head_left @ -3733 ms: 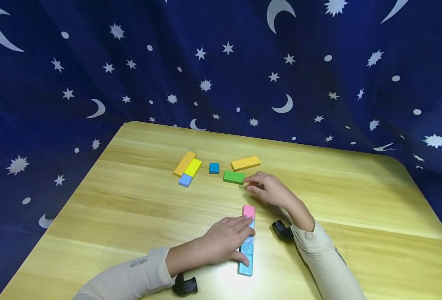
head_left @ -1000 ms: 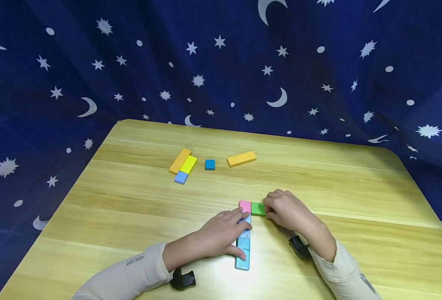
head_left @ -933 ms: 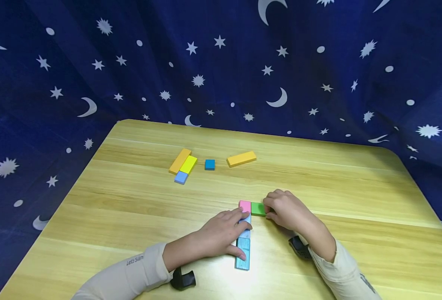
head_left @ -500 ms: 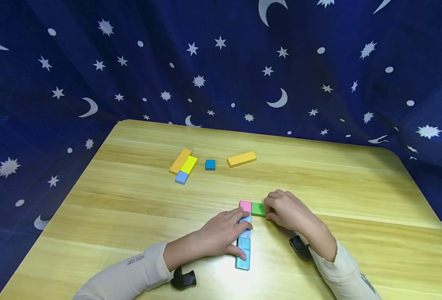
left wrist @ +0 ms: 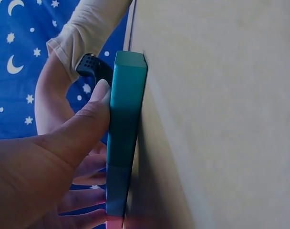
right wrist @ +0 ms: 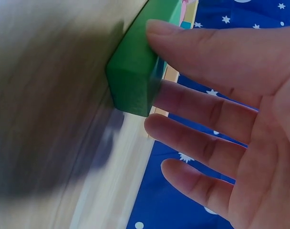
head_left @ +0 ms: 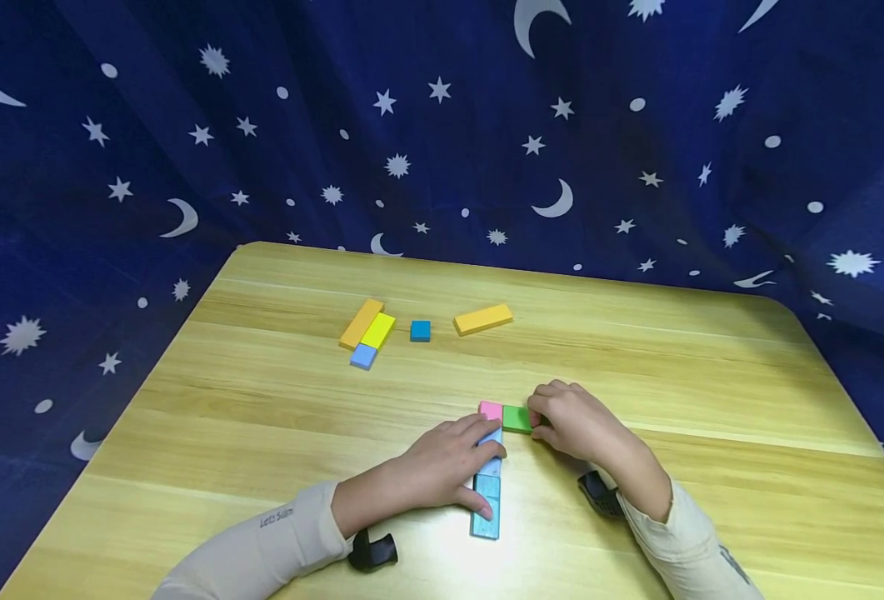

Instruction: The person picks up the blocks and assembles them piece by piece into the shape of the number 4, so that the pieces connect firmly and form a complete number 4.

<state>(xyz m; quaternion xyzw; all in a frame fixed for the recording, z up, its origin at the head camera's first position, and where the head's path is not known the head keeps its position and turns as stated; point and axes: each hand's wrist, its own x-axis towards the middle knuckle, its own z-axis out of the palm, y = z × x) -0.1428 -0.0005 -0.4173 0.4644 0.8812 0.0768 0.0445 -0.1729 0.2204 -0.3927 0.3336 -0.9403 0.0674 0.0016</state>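
Observation:
A row of wooden blocks runs toward the front of the table: a pink block [head_left: 491, 409] at the far end, light blue [head_left: 490, 465] in the middle, a teal block [head_left: 486, 527] nearest. Across this row my left hand [head_left: 442, 467] rests with fingers spread, partly covering it; in the left wrist view the thumb lies on the teal block [left wrist: 128, 114]. My right hand [head_left: 572, 421] pinches the right end of a green block [head_left: 516, 419], whose left end meets the pink block. The right wrist view shows thumb and index finger on opposite sides of the green block [right wrist: 133, 64].
Farther back lie an orange block [head_left: 362, 323], a yellow block [head_left: 378, 331] and a periwinkle block [head_left: 363, 357] touching each other. A dark blue square block [head_left: 421, 331] and another orange block [head_left: 483, 319] lie to their right. A starry blue cloth [head_left: 442, 142] hangs behind the table [head_left: 262, 400].
Since the oldest frame, my right hand has brought the green block forward and right, from near the orange block to the pink block's side. Both hands barely move over the last second.

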